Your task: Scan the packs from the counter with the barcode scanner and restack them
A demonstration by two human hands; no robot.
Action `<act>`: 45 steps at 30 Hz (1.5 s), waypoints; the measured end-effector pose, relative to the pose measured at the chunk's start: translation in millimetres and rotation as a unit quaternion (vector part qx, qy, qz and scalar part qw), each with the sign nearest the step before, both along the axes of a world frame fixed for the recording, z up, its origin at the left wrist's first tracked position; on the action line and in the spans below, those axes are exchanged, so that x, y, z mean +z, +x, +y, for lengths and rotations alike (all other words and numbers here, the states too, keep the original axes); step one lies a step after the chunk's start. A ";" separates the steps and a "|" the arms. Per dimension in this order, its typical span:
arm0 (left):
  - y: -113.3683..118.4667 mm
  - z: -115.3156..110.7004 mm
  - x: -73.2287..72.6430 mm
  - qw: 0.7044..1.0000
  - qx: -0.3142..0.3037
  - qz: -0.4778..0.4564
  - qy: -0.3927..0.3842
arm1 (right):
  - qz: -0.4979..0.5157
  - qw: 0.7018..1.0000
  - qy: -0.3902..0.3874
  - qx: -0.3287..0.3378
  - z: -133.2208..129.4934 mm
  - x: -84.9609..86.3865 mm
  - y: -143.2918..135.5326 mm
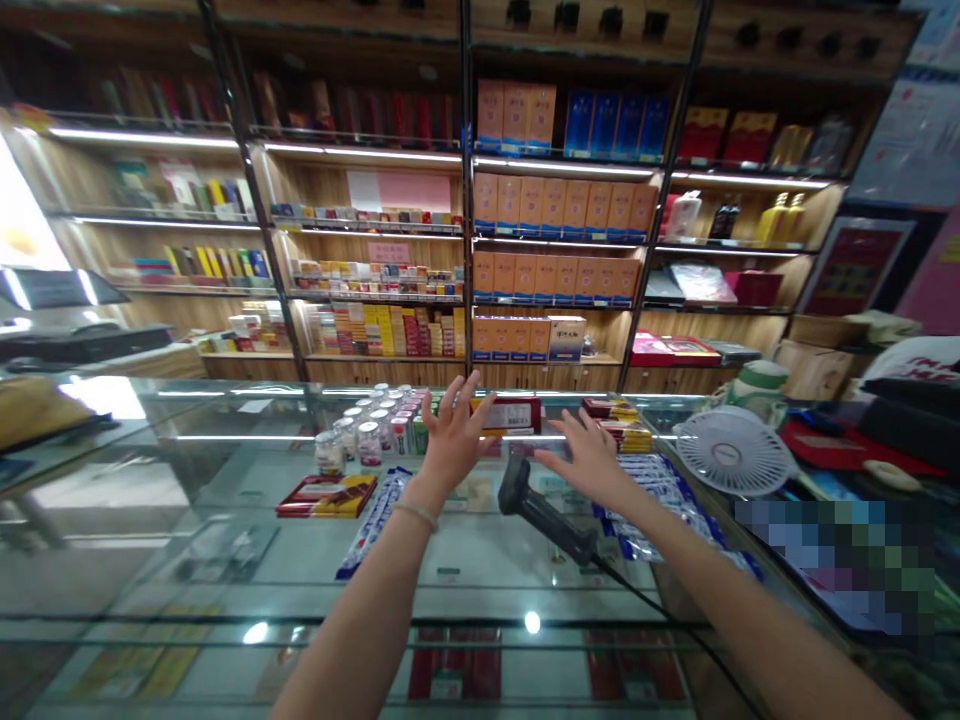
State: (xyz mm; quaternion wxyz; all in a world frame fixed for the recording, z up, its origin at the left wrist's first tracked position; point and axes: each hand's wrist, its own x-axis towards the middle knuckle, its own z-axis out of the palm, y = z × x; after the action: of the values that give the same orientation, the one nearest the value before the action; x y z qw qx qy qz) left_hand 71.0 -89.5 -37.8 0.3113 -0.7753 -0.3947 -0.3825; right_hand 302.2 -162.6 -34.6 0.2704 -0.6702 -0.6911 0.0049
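Note:
Above the glass counter (480,570), my left hand (454,440) has its fingers spread beside a dark red flat package (514,415) with a white label. I cannot tell whether the hand touches it. My right hand (585,458) reaches in from the other side, fingers apart and holding nothing. A black handheld barcode scanner (551,520) lies between my forearms, its cable trailing toward me. Small jars with white lids (369,442) stand to the left of my left hand. To the right, red and gold packets (630,435) lie stacked behind several blue and white packets (660,500).
A red and gold packet (324,495) and a blue and white packet strip (379,520) lie at the left. A white fan (729,452) stands at the right near a green and white container (756,385). Behind the counter rise shelves with tan boxes (562,205).

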 end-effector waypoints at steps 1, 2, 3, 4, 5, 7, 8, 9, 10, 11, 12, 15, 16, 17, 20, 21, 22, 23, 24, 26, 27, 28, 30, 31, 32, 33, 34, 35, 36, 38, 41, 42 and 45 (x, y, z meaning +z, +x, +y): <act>-0.7 0.6 -0.5 1.000 0.004 -0.009 -0.004 | -0.029 1.000 -0.007 0.001 -8.9 -1.3 -4.0; -1.3 1.2 -1.0 1.000 0.007 -0.016 -0.008 | -0.056 0.998 -0.014 0.003 -17.5 -3.6 -8.0; -1.8 1.7 -1.6 1.000 0.008 -0.021 -0.012 | -0.080 0.997 -0.022 0.008 -25.6 -6.8 -12.2; -2.1 2.3 -2.1 1.000 0.008 -0.025 -0.016 | -0.101 0.994 -0.028 0.012 -32.7 -10.6 -16.6; -2.3 2.8 -2.7 0.999 0.006 -0.027 -0.021 | -0.118 0.992 -0.034 0.017 -38.7 -14.8 -21.2; -2.7 3.7 -3.8 0.999 0.000 -0.027 -0.027 | -0.139 0.989 -0.042 0.016 -47.0 -23.6 -31.1; -3.0 4.0 -4.2 0.999 -0.002 -0.027 -0.030 | -0.144 0.989 -0.042 0.010 -49.4 -28.1 -36.1; -3.3 4.1 -4.5 0.999 -0.003 -0.025 -0.032 | -0.148 0.988 -0.040 0.001 -50.9 -32.5 -40.9; -3.7 4.1 -4.6 0.999 -0.003 -0.024 -0.033 | -0.150 0.988 -0.038 -0.009 -51.5 -36.8 -45.4; -4.1 3.9 -4.6 0.999 -0.002 -0.022 -0.035 | -0.150 0.988 -0.036 -0.019 -51.5 -41.0 -49.4; -4.6 3.7 -4.5 0.999 -0.002 -0.020 -0.038 | -0.151 0.988 -0.032 -0.025 -51.0 -45.1 -52.8; -5.9 3.3 -4.3 0.999 -0.002 -0.021 -0.049 | -0.154 0.987 -0.013 -0.037 -48.4 -56.2 -58.8; -6.4 3.4 -4.5 0.998 -0.004 -0.023 -0.053 | -0.154 0.987 -0.003 -0.038 -47.5 -59.1 -59.4; -6.9 3.7 -4.7 0.998 -0.005 -0.026 -0.056 | -0.152 0.988 0.008 -0.036 -46.7 -61.2 -59.4; -8.4 5.4 -6.0 0.998 -0.008 -0.032 -0.061 | -0.134 0.990 0.037 -0.018 -47.1 -61.1 -56.5; -8.9 6.1 -6.4 0.998 -0.007 -0.034 -0.061 | -0.123 0.991 0.042 -0.011 -48.5 -58.3 -54.7; -9.3 6.8 -6.8 0.998 -0.004 -0.035 -0.061 | -0.108 0.993 0.044 -0.007 -50.6 -54.2 -52.3; -9.7 7.5 -7.1 0.997 0.000 -0.038 -0.061 | -0.088 0.995 0.042 -0.009 -53.4 -48.9 -49.6; -9.9 8.0 -7.3 0.997 0.004 -0.041 -0.061 | -0.063 0.997 0.036 -0.014 -56.7 -42.7 -46.3; -10.1 8.8 -7.3 0.997 0.010 -0.049 -0.062 | -0.001 0.999 0.006 -0.048 -64.3 -29.3 -38.7; -10.1 8.9 -7.3 0.997 0.012 -0.051 -0.062 | 0.030 0.998 -0.004 -0.053 -68.1 -22.9 -34.6; -10.0 9.0 -7.2 0.997 0.013 -0.053 -0.062 | 0.075 0.996 -0.012 -0.036 -71.7 -17.2 -30.6; -9.8 8.9 -7.2 0.997 0.014 -0.053 -0.060 | 0.183 0.982 -0.040 0.019 -77.3 -8.8 -23.6; -9.6 8.8 -7.4 0.997 0.014 -0.053 -0.059 | 0.230 0.970 -0.055 0.047 -79.2 -6.3 -21.1; -9.5 8.8 -7.7 0.997 0.014 -0.054 -0.059 | 0.261 0.961 -0.067 0.064 -80.6 -5.0 -19.3; -9.3 8.8 -8.1 0.997 0.013 -0.056 -0.059 | 0.273 0.957 -0.071 0.070 -81.4 -4.6 -18.2; -9.1 8.9 -8.5 0.996 0.012 -0.059 -0.059 | 0.269 0.958 -0.068 0.067 -81.8 -4.9 -17.7; -9.0 9.1 -8.9 0.996 0.012 -0.062 -0.058 | 0.254 0.964 -0.060 0.057 -81.8 -5.6 -17.7; -9.0 9.3 -9.2 0.996 0.011 -0.064 -0.058 | 0.234 0.970 -0.049 0.047 -81.7 -6.4 -18.0; -9.1 9.5 -9.5 0.996 0.011 -0.065 -0.057 | 0.196 0.980 -0.029 0.034 -81.2 -7.6 -19.0; -9.4 8.8 -8.6 0.996 0.013 -0.060 -0.059 | 0.136 0.991 -0.008 0.019 -79.8 -7.1 -20.8; -9.5 8.3 -8.1 0.996 0.013 -0.059 -0.060 | 0.108 0.994 -0.002 0.008 -78.9 -6.5 -21.7; -9.5 7.0 -6.9 0.996 0.015 -0.054 -0.063 | 0.003 0.999 -0.006 -0.032 -74.6 -6.5 -26.5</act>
State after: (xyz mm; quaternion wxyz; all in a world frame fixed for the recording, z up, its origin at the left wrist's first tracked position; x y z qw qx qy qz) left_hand 61.6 -82.4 -44.8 0.2455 -0.7654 -0.4457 -0.3939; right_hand 275.7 -237.2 -41.0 0.2686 -0.6932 -0.6688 0.0023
